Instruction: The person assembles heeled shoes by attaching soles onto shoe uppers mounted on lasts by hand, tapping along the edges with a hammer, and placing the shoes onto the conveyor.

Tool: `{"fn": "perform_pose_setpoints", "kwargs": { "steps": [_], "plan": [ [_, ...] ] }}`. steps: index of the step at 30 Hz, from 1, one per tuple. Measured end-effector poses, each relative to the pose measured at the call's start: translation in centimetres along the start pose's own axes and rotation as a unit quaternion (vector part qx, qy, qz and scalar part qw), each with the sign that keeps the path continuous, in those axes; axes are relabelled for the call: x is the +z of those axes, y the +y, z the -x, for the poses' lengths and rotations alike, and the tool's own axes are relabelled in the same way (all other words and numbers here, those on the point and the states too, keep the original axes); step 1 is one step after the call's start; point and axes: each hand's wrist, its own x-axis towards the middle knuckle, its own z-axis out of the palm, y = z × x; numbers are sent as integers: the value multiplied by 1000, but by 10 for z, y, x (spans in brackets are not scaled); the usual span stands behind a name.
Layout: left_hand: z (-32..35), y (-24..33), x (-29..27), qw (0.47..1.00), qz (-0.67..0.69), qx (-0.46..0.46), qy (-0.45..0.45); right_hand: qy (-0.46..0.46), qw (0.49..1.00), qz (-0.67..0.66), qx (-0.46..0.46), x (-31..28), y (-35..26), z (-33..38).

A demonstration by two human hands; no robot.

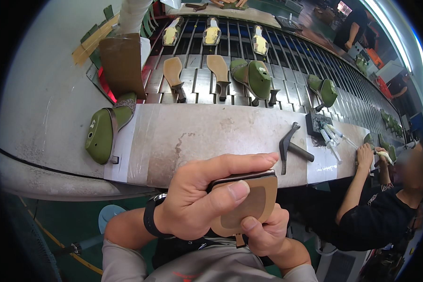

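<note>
Close to my body, both hands grip a shoe sole (257, 201), tan with a darker patch on its face and a dark edge on the far side. My left hand (192, 199) has its thumb on the tan face, and its index finger lies along the far dark edge. The right hand (269, 230) pinches the near right part, thumb on the face and fingers mostly hidden behind. A small brown piece, perhaps the heel, sticks out at the near end. Beyond my hands, a hammer (291, 146) lies on the bench (211, 127).
At the bench's left end lies a green shoe last (101, 136) with a shoe on it. A conveyor (192, 75) behind carries heeled soles (217, 66) and green lasts (259, 80). Right of the hammer sit a black block (315, 123) and syringe-like applicators (331, 141). A co-worker (385, 211) works at right.
</note>
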Motion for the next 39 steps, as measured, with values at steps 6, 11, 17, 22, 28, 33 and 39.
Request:
{"fn": "perform_pose_setpoints", "kwargs": {
  "steps": [6, 11, 17, 22, 28, 33, 39],
  "plan": [
    [-7, -2, -7, 993, -92, 55, -56, 14, 996, -41, 78, -7, -12, -3],
    [-16, 2, -3, 994, -75, 28, -72, 58, 983, -122, 122, -11, -17, -6],
    [-36, -7, -6, 996, -18, 26, -80, 75, 987, -90, 110, -23, -9, -8],
    [-67, -24, -26, 994, 23, 48, -92, 80, 990, -61, 99, -42, 4, -32],
    [-81, -28, -36, 981, -118, 135, -73, 65, 987, -92, 115, -47, 5, -47],
    [-83, -29, -47, 968, -183, 145, -91, 74, 987, -87, 110, -53, 7, -54],
    [-76, -36, -53, 969, -144, 160, -125, 71, 986, -75, 129, -48, -2, -56]
  ]
}}
